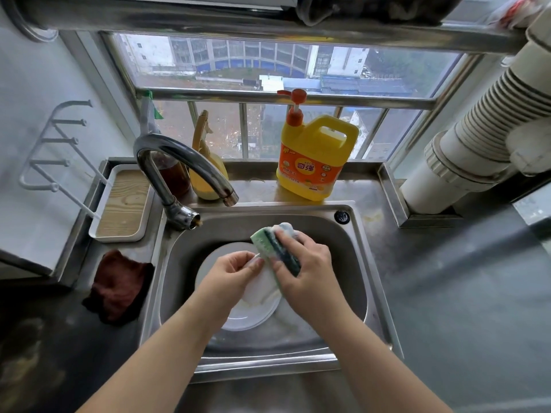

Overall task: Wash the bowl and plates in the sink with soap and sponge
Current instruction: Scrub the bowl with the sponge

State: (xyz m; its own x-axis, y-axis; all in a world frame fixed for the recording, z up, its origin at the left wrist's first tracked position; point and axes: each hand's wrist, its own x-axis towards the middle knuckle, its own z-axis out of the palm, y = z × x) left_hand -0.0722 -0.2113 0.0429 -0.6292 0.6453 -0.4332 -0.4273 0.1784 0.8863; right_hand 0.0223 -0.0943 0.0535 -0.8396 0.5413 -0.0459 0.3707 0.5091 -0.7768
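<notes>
Over the steel sink, my left hand grips a white bowl by its rim, tilted up. My right hand holds a green sponge with a dark scouring side and presses it against the bowl. Foam clings to the top of the sponge. White plates lie flat in the sink under the bowl. A yellow soap bottle with an orange pump stands on the ledge behind the sink.
The chrome faucet arches over the sink's left rear; no water runs. A dark red cloth lies on the counter left of the sink. A white tray with a rack sits at the back left. Grey counter stretches right.
</notes>
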